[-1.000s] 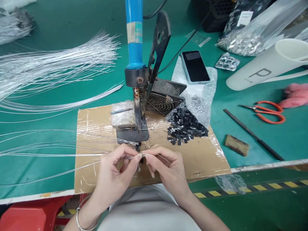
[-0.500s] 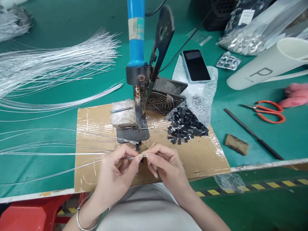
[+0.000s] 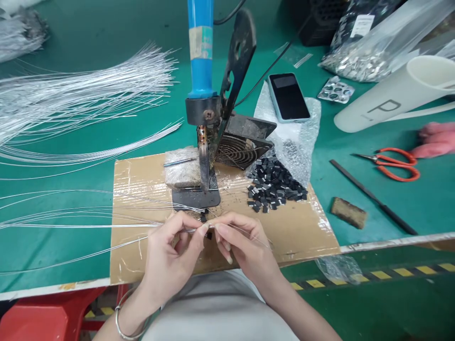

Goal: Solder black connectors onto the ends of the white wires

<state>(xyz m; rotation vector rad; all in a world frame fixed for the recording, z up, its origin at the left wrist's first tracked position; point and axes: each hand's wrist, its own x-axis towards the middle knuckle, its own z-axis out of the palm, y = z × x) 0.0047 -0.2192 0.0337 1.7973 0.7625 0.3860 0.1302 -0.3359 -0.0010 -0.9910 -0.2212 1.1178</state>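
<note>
My left hand [image 3: 176, 255] pinches a thin silvery wire [image 3: 124, 227] between thumb and forefinger; it runs off to the left. My right hand [image 3: 245, 241] is closed fingertip to fingertip with the left, on a thin wire end [image 3: 261, 244] that sticks out past its fingers to the right. The exact spot where the fingertips meet is too small to make out. Just beyond my hands, a blue-handled soldering iron [image 3: 201, 71] stands clamped upright, its tip over a black plate [image 3: 196, 200]. Small black pieces [image 3: 208, 235] lie under my fingertips.
A cardboard sheet [image 3: 291, 237] lies under my hands. Small black connectors [image 3: 273, 184] are heaped to the right, beside a fan [image 3: 241, 149] and a phone [image 3: 289, 97]. Wire bundles [image 3: 88, 94] cover the left. Orange-handled scissors [image 3: 394, 163], a file [image 3: 373, 196] and a brown block [image 3: 349, 213] lie right.
My left fingertips have drawn slightly left, away from the right ones, leaving a small gap with wire between them. The right hand stays almost in place.
</note>
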